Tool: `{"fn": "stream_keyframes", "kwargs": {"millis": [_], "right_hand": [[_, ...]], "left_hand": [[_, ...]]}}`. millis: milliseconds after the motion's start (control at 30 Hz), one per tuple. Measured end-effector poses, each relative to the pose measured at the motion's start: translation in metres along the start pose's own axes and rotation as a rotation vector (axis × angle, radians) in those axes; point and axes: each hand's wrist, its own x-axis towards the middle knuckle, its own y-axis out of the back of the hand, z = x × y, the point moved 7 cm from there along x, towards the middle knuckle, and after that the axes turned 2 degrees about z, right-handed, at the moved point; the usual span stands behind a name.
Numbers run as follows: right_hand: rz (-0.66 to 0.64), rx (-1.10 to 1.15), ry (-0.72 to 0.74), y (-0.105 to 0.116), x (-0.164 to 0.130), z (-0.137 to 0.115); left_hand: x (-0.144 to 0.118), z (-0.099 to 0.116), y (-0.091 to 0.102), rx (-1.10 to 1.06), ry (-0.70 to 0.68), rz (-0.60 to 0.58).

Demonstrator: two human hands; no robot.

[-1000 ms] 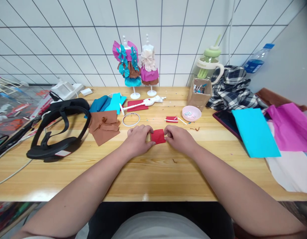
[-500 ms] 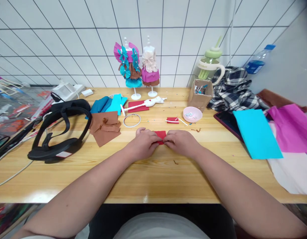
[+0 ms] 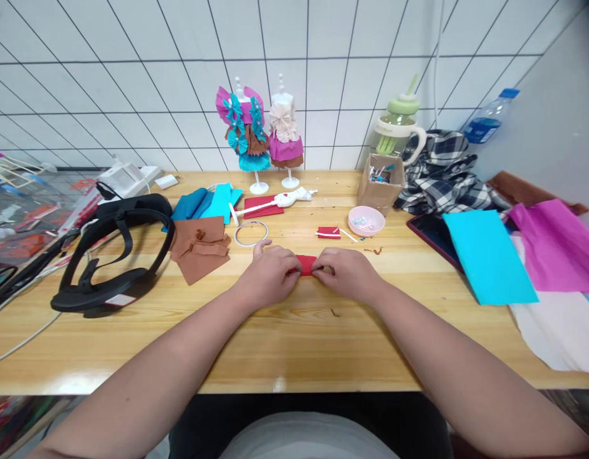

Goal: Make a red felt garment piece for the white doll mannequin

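Two hands pinch a red paper on the table.

The left hand (image 3: pixel 270 278) and right hand (image 3: pixel 348 274) grip the red paper (image 3: pixel 306 264) with closed fingers, one at each end; it lies on the table (image 3: pixel 294 344), near a ring (image 3: pixel 251 233).

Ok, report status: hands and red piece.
Left hand and right hand both pinch the red paper, flat on the table. Nothing in the way.
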Motion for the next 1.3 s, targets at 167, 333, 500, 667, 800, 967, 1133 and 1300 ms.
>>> {"fn": "stream_keyframes", "kwargs": {"millis": [167,333,500,667,800,967,1133,1300], "right_hand": [[0.041,0.091,-0.056,0.003,-0.001,-0.006],[0.075,0.258,-0.096,0.003,-0.001,-0.01],[0.123,0.362,-0.131,0.02,-0.001,0.007],[0.261,0.183,-0.266,0.04,-0.002,0.054],[0.079,0.062,-0.137,0.018,0.004,0.054],[0.024,-0.058,-0.127,0.01,0.001,0.042],[-0.007,-0.078,-0.233,0.011,-0.003,0.05],[0.035,-0.079,-0.204,0.017,-0.002,0.049]], "left_hand": [[-0.003,0.002,0.01,-0.086,0.025,0.048],[-0.003,0.006,0.013,-0.146,0.05,0.083],[-0.007,-0.005,0.022,-0.473,0.198,0.054],[-0.021,-0.02,0.016,-0.998,0.407,-0.245],[-0.019,-0.028,0.001,-0.716,0.451,-0.276],[-0.013,-0.024,-0.013,-0.556,0.41,-0.249],[-0.014,-0.028,-0.008,-0.518,0.398,-0.211],[-0.013,-0.031,-0.01,-0.49,0.388,-0.203]]}}
